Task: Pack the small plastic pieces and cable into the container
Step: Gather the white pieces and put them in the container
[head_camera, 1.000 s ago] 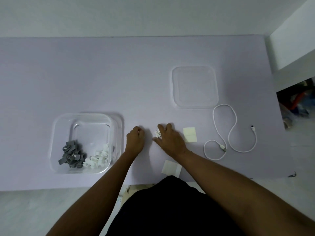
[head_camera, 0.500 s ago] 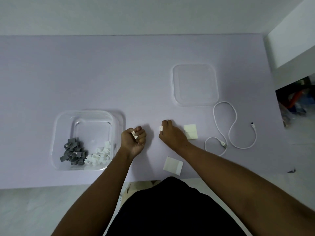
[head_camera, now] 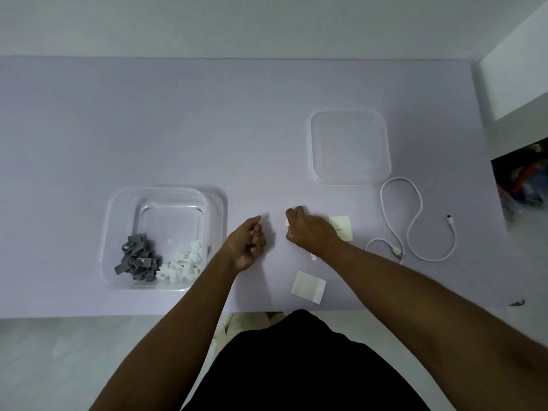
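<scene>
A clear plastic container [head_camera: 118, 232] stands at the left of the lilac table, with grey pieces [head_camera: 136, 258] and white pieces [head_camera: 182, 264] heaped in its near side. Just right of it my left hand [head_camera: 247, 244] is curled shut, and a pale bit shows between its fingers. My right hand [head_camera: 310, 231] is closed a hand's width further right, pinching a small white piece [head_camera: 287, 223]. One more white piece [head_camera: 313, 257] peeks out beside my right wrist. The white cable [head_camera: 413, 221] lies looped at the right, untouched.
The clear lid [head_camera: 350, 146] lies flat beyond the cable. Two pale square pads rest on the table, one [head_camera: 341, 228] behind my right hand, one [head_camera: 308, 286] near the front edge. A white wall corner and a dark cluttered gap stand at the far right.
Both hands went from resting on the loose white pieces to closed fists lifted off the table. The left hand has turned sideways, closer to the container.
</scene>
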Available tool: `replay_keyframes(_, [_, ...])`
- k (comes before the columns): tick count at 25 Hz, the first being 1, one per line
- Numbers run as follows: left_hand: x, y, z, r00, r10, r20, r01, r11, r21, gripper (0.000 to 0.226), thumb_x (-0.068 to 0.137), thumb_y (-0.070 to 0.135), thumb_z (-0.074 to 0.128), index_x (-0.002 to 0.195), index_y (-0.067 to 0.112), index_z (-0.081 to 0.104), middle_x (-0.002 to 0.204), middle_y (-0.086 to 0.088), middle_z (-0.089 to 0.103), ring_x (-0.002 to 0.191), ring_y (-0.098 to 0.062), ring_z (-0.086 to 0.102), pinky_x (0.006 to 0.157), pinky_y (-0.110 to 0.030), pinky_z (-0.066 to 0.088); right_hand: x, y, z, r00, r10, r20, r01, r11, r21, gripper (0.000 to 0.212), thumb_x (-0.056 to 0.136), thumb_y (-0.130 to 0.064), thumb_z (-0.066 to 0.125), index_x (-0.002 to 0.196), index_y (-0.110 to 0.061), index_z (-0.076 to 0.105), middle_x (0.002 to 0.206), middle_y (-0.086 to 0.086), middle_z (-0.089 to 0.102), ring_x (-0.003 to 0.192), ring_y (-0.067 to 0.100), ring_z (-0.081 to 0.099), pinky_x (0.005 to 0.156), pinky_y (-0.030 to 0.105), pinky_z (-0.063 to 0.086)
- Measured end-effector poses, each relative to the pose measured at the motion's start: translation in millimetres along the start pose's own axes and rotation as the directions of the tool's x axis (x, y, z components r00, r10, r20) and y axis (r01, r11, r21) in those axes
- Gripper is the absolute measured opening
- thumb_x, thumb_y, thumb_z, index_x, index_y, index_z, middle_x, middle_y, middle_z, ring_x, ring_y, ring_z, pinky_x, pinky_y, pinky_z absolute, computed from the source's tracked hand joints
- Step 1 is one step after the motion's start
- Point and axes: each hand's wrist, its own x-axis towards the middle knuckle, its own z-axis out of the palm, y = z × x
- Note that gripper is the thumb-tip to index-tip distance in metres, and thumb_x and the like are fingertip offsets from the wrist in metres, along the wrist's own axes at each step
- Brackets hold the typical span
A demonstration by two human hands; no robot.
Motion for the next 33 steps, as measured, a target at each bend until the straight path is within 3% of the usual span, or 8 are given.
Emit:
replay_keyframes(8, [-8.3, 1.0, -4.8, 0.979, 0.115, -0.168, -0.098, 0.989, 0.109, 0.033, 0.096, 0.03, 0.058, 0.068, 0.017, 0.045, 0.05, 0.008, 0.037, 0.037, -0.006, 0.028, 0.03, -0.019, 0.019, 2.2, 7.6, 8.7, 0.98, 0.139, 0.145, -0.167, 0.965, 0.201, 0.018, 0.087, 0.001, 0.037, 0.085, -0.004, 0.054, 0.065, 0.006, 0.051, 0.038, 0.021, 0.052, 0.031, 0.024, 0.032])
replay_keyframes(11, [-6.9, 0.0, -1.2, 0.974, 0.133, -0.185, -0.109, 0.985, 0.134, 0.032, 0.096, 0.028, 0.058, 0.068, 0.016, 0.046, 0.05, 0.007, 0.037, 0.038, -0.007, 0.027, 0.031, -0.02, 0.02, 0.6, 9.6, 6.6, 0.949, 0.232, 0.215, -0.287, 0.917, 0.278, 0.014, 0.079, -0.008, 0.068, 0.086, -0.006, 0.056, 0.064, 0.005, 0.053, 0.04, 0.021, 0.054, 0.034, 0.025, 0.04])
replay_keyframes(13, [-6.3, 0.0, 1.7, 0.963, 0.166, -0.213, -0.128, 0.975, 0.181, 0.032, 0.095, 0.028, 0.058, 0.068, 0.016, 0.047, 0.051, 0.006, 0.037, 0.039, -0.008, 0.028, 0.032, -0.021, 0.02, 1.2, 11.1, 2.4, 0.89, 0.326, 0.32, -0.447, 0.765, 0.463, 0.009, 0.09, -0.017, 0.059, 0.095, -0.01, 0.054, 0.077, 0.004, 0.057, 0.057, 0.025, 0.059, 0.052, 0.032, 0.053])
replay_keyframes(16, [-1.3, -0.2, 5.9, 0.932, 0.257, -0.255, -0.152, 0.917, 0.369, 0.032, 0.094, 0.031, 0.058, 0.067, 0.015, 0.051, 0.053, 0.003, 0.036, 0.046, -0.014, 0.03, 0.04, -0.025, 0.024, -3.5, 16.1, -10.4, 0.771, 0.473, 0.426, -0.592, 0.286, 0.754, 0.009, 0.097, -0.017, 0.051, 0.09, -0.013, 0.056, 0.075, -0.001, 0.058, 0.066, 0.022, 0.057, 0.061, 0.03, 0.046])
replay_keyframes(20, [8.7, -3.0, 16.0, 0.822, 0.559, -0.109, -0.176, 0.43, 0.885, 0.031, 0.097, 0.042, 0.05, 0.09, 0.012, 0.051, 0.075, -0.004, 0.055, 0.073, -0.028, 0.052, 0.064, -0.033, 0.039, -27.4, 27.5, -33.0, 0.613, 0.291, 0.734, -0.413, -0.675, 0.612, 0.025, 0.084, -0.006, 0.039, 0.077, -0.005, 0.063, 0.058, 0.003, 0.044, 0.045, 0.013, 0.028, 0.047, 0.022, 0.016])
replay_keyframes(26, [21.8, -3.4, 39.0, 0.854, 0.499, 0.15, -0.103, -0.119, 0.987, 0.058, 0.095, 0.046, 0.055, 0.136, 0.017, 0.026, 0.102, -0.024, 0.067, 0.092, -0.045, 0.063, 0.075, -0.043, 0.047, -67.0, 21.7, -45.2, 0.621, 0.227, 0.75, -0.236, -0.858, 0.456, 0.042, 0.094, -0.035, 0.036, 0.062, -0.01, 0.048, 0.059, 0.011, 0.049, 0.044, 0.017, 0.036, 0.045, 0.02, 0.02])
replay_keyframes(30, [25.7, -4.5, 39.4, 0.833, 0.498, 0.243, -0.107, -0.286, 0.952, 0.043, 0.101, 0.034, 0.047, 0.129, 0.005, 0.033, 0.103, -0.026, 0.067, 0.092, -0.048, 0.063, 0.073, -0.044, 0.046, -72.8, 14.1, -38.4, 0.498, 0.235, 0.835, -0.272, -0.872, 0.408, 0.053, 0.099, -0.041, 0.051, 0.055, -0.018, 0.033, 0.049, 0.003, 0.028, 0.04, 0.014, 0.026, 0.041, 0.021, 0.015])
replay_keyframes(33, [26.5, -5.9, 34.7, 0.821, 0.508, 0.261, -0.125, -0.286, 0.95, 0.034, 0.102, 0.031, 0.044, 0.121, 0.004, 0.034, 0.096, -0.025, 0.068, 0.087, -0.048, 0.064, 0.067, -0.041, 0.043, -75.1, 18.0, -41.6, 0.56, 0.155, 0.814, -0.214, -0.922, 0.322, 0.04, 0.092, -0.022, 0.057, 0.058, -0.019, 0.037, 0.049, -0.002, 0.03, 0.034, 0.008, 0.022, 0.037, 0.022, 0.014])
